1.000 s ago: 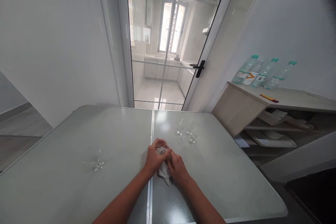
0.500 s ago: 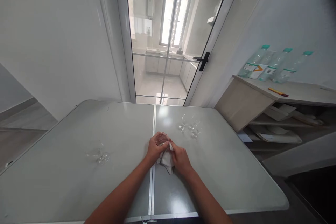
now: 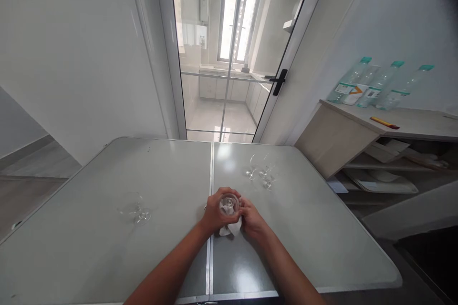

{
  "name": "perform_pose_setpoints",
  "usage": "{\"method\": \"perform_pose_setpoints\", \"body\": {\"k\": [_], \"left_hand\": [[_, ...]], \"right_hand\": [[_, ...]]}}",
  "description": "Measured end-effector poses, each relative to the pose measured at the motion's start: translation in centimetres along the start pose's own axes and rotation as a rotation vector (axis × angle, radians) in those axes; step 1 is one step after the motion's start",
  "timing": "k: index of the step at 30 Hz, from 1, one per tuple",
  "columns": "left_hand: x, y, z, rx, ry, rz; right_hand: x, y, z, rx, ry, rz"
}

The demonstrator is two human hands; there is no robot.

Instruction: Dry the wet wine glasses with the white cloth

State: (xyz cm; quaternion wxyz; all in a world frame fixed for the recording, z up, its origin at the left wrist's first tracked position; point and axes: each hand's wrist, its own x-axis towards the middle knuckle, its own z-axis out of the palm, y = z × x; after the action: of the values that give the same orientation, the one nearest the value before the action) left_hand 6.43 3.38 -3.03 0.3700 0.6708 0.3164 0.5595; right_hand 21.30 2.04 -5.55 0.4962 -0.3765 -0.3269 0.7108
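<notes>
Over the table's middle seam, my left hand [image 3: 212, 213] is wrapped round the bowl of a clear stemmed glass [image 3: 229, 204]. The glass's round rim faces up toward me, and the left fingers curl over its far side. Against the right side of the glass, my right hand [image 3: 253, 219] is closed on a white cloth [image 3: 234, 229]. Below the glass the cloth hangs between both hands. Part of it and the right fingertips are hidden behind the glass and the left hand.
Several clear stemmed glasses stand at the table's back right, one being this glass [image 3: 267, 182]. Further clear glassware [image 3: 142, 216] is at the left. A wooden shelf unit [image 3: 324, 131] at the right carries plastic bottles [image 3: 370, 90] and a yellow-red stick [image 3: 384, 122]. Behind the table is a glazed door [image 3: 229, 57].
The glass has turned so its opening faces me more, and both hands have moved slightly right and nearer. The left hand has shifted round the bowl. Less of the cloth shows.
</notes>
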Motion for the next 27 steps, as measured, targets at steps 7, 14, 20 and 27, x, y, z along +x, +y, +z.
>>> {"method": "perform_pose_setpoints", "body": {"k": [7, 14, 20, 27], "left_hand": [[-0.3, 0.0, 0.4, 0.069, -0.138, 0.034], [-0.2, 0.8, 0.8, 0.105, -0.170, 0.082], [0.0, 1.1, 0.5, 0.037, -0.216, 0.023], [0.6, 1.5, 0.4, -0.050, -0.054, -0.062]], "right_hand": [[0.4, 0.0, -0.6, -0.118, 0.199, -0.217], [-0.1, -0.4, 0.0, -0.140, 0.143, -0.059], [-0.1, -0.6, -0.3, -0.175, 0.149, -0.137], [0.7, -0.5, -0.7, -0.336, 0.323, -0.237]]}}
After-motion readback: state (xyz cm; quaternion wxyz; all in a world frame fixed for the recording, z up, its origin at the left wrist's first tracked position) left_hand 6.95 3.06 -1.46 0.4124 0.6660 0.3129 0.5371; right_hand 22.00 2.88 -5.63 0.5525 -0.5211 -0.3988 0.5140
